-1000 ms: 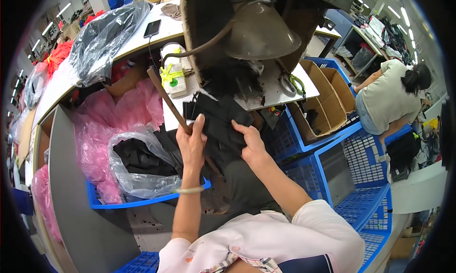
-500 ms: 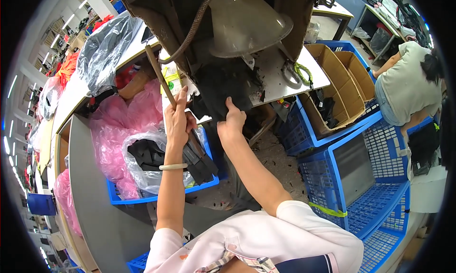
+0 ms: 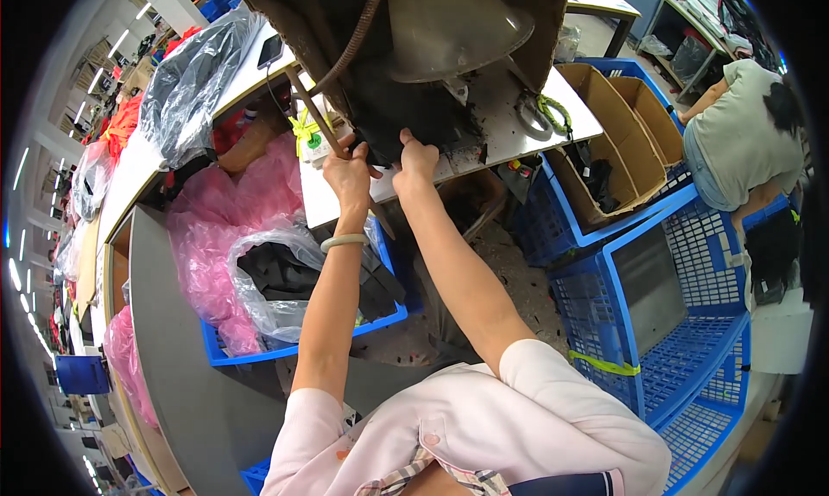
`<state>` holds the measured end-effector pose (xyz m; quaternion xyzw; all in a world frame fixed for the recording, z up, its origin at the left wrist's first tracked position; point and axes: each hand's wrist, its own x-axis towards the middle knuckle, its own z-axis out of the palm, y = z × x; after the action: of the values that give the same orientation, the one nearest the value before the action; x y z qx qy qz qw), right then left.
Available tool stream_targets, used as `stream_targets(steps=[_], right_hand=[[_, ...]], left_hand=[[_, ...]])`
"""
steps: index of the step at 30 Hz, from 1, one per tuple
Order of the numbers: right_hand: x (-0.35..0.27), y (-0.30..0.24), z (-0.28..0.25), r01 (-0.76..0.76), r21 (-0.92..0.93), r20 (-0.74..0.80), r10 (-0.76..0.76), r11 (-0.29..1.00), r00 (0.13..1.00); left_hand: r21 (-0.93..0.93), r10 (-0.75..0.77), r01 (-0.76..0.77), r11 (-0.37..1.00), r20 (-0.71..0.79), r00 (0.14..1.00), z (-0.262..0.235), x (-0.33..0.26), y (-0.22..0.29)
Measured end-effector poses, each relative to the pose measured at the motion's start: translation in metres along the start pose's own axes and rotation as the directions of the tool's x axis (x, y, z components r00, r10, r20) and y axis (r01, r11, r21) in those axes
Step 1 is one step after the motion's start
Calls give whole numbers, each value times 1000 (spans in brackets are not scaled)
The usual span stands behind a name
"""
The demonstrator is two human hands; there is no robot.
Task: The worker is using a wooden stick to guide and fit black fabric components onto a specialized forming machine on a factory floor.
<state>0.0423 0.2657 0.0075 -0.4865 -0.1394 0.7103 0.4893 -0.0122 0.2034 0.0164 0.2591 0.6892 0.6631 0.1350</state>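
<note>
Reaching higher than half a second ago, both hands now up at the worktop's front edge. Left hand and right hand gripping tight on black fabric hanging under the machine's metal cone. Lying near the worktop's right corner, scissors; sitting below its edge, blue bin holding bagged garments.

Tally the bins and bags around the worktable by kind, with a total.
Blue plastic crates: 3 (one beneath the left hand, holding bagged dark cloth; two at right)
Cardboard boxes: 2
Pink plastic bags: 2
Total: 7
</note>
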Motion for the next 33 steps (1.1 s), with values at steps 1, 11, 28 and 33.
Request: stream_targets(steps=[1, 11, 28, 33], right_hand=[[-9, -4, -5, -48, 32, 106, 44, 998, 993], [3, 17, -17, 201, -143, 208, -169, 969, 963], [-2, -15, -45, 843, -374, 787, -613, -386, 69], [47, 13, -31, 769, -453, 819, -551, -451, 160]], left_hand=[[-39, -16, 15, 999, -33, 999, -3, 3, -2], [-102, -45, 37, 994, -81, 996, 1, -8, -12], [-213, -27, 4, 977, -106, 994, 5, -3, -35], [-311, -127, 133, 941, 41, 991, 9, -10, -30]])
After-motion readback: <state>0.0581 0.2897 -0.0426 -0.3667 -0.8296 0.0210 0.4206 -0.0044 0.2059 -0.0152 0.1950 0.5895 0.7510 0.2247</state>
